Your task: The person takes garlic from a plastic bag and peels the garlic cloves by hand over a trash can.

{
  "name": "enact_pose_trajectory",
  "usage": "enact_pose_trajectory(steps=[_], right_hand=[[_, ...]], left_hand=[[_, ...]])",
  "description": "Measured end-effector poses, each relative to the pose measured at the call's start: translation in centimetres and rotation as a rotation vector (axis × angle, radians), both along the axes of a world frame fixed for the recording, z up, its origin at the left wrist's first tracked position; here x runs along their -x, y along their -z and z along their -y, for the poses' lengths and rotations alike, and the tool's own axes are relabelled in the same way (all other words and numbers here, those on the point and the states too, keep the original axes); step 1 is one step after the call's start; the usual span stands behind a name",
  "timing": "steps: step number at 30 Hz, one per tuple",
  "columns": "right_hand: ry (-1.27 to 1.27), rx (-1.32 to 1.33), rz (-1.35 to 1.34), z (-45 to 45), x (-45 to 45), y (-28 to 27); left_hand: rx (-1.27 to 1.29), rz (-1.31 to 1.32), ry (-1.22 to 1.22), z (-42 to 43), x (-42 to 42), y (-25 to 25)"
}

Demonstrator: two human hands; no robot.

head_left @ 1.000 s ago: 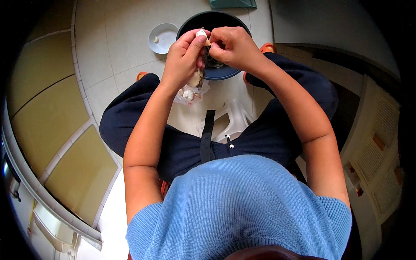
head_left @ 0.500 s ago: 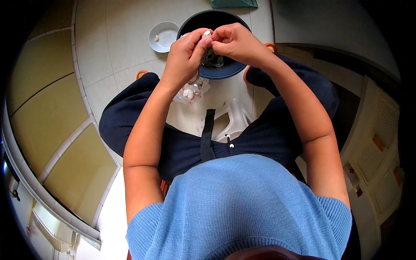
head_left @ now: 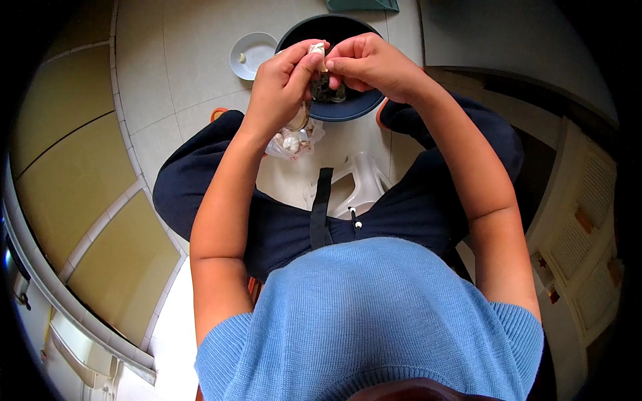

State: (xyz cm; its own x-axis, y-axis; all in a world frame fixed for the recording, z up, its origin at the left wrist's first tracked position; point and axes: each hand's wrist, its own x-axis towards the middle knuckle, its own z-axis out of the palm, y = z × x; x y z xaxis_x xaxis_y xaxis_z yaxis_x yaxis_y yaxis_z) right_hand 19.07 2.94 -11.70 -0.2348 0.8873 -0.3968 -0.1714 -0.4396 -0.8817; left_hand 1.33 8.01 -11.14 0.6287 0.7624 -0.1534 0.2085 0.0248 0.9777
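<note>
My left hand (head_left: 282, 79) is closed around a white garlic bulb (head_left: 317, 49), whose papery top shows between thumb and fingers. Close beside it, my right hand (head_left: 364, 61) has thumb and forefinger pinched at the garlic's right side; a pale scrap of skin seems to be between the fingertips. Both hands are over a dark bin (head_left: 348, 113) with dark contents. To the left of the bin stands a white plate (head_left: 263, 45), with one peeled clove (head_left: 242, 58) on it. Below my left wrist, a plastic bag (head_left: 311, 137) holds several garlic bulbs (head_left: 291, 143).
A white plastic stool (head_left: 366, 184) stands between my legs. Behind the bin lies the edge of a green dustpan (head_left: 361, 5). Tan cabinet panels (head_left: 73, 174) line the left side, and a dark grey surface (head_left: 508, 47) is at upper right. Orange slippers (head_left: 219, 113) are on my feet.
My right hand has shifted slightly, its fingers drawing down along the garlic's side. The left hand has turned a little, so more of the garlic's white top shows.
</note>
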Motion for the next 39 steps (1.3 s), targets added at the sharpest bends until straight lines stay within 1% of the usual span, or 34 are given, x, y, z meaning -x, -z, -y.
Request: enact_pose_trajectory(steps=[3, 5, 6, 8, 9, 12, 14, 15, 17, 20, 24, 26, 30, 32, 33, 35, 37, 39], right_hand=[[-0.012, -0.008, -0.004, 0.1, 0.1, 0.0], [-0.054, -0.006, 0.046, 0.0, 0.1, -0.1], [-0.055, -0.006, 0.046, -0.1, 0.1, 0.0], [-0.084, -0.061, 0.178, -0.1, 0.2, 0.3], [-0.084, -0.06, 0.177, -0.1, 0.1, 0.2], [-0.111, -0.056, 0.236, 0.1, 0.2, -0.3], [-0.054, -0.048, 0.203, 0.2, 0.5, -0.4], [-0.054, -0.05, 0.203, 0.2, 0.5, -0.2], [0.0, -0.048, 0.12, 0.4, 0.7, 0.3], [0.042, -0.03, 0.1, 0.4, 1.1, 0.7], [0.055, -0.035, 0.105, 0.5, 1.3, 0.6], [0.101, -0.067, 0.166, 0.5, 1.3, 1.3], [0.129, -0.085, 0.143, 0.3, 1.1, 0.9], [0.091, -0.047, 0.087, 0.1, 0.5, -0.1], [0.089, -0.048, 0.088, 0.0, 0.4, -0.4], [0.128, -0.088, 0.141, -0.2, 0.3, -0.6], [0.142, -0.109, 0.145, -0.1, 0.2, -0.5], [0.15, -0.199, 0.244, -0.1, 0.3, -0.5]], left_hand=[[-0.022, -0.015, 0.009, 0.1, 0.1, 0.1], [-0.138, -0.042, 0.029, 0.1, 0.1, 0.2], [-0.138, -0.042, 0.028, 0.1, 0.1, 0.2], [-0.174, -0.082, 0.048, 0.1, 0.1, 0.3], [-0.174, -0.082, 0.048, 0.1, 0.1, 0.3], [-0.114, -0.065, 0.05, 0.5, 0.1, 0.3], [0.028, -0.028, 0.014, 0.8, 0.1, 0.2], [0.027, -0.029, 0.014, 0.9, 0.0, 0.3], [0.045, 0.039, -0.019, 1.2, -0.1, 0.9], [0.008, 0.015, -0.034, 1.5, -0.1, 1.1], [0.002, 0.01, -0.038, 1.4, -0.2, 1.2], [-0.005, 0.023, -0.043, 1.5, -0.4, 1.1], [0.04, 0.025, -0.032, 0.9, -0.3, 0.3], [0.225, 0.161, -0.034, 0.4, -0.3, 0.3], [0.224, 0.162, -0.035, 0.3, -0.2, 0.5], [0.366, 0.267, -0.068, 0.2, -0.1, 0.8], [0.339, 0.247, -0.085, 0.2, -0.2, 0.9], [0.315, 0.226, -0.103, 0.3, -0.2, 0.9]])
